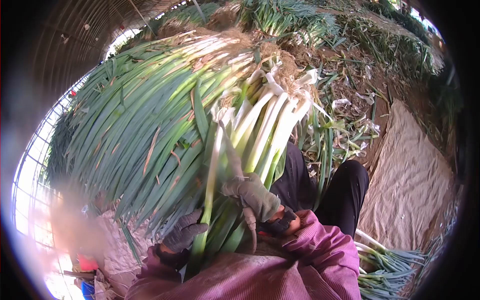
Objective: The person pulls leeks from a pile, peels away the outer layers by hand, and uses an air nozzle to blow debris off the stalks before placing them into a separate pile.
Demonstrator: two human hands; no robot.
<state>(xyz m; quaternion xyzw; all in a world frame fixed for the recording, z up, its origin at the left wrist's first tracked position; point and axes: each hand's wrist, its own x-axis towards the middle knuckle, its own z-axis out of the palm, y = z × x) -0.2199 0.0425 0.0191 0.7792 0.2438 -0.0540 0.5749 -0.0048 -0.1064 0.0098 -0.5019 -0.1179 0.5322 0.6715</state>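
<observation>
My left hand (186,231), in a dark grey glove, is closed around the green lower part of one long leek (212,172). Its white root end points up and away from me. In my gloved right hand (254,194) is a slim tool like a knife (231,150), its grey, tapering blade-like part pointing up beside that leek. A thin brownish end of the tool sticks out below the fist. Several cleaned leeks (270,127) with white shafts lie across my lap, just beyond the right hand, roots away from me.
A big heap of untrimmed leeks (135,130) fills the left side. More leeks (290,20) lie at the back. Peeled leaves and scraps (350,115) litter the soil on the right, near a beige cloth (407,175). A small leek bunch (387,265) lies at lower right.
</observation>
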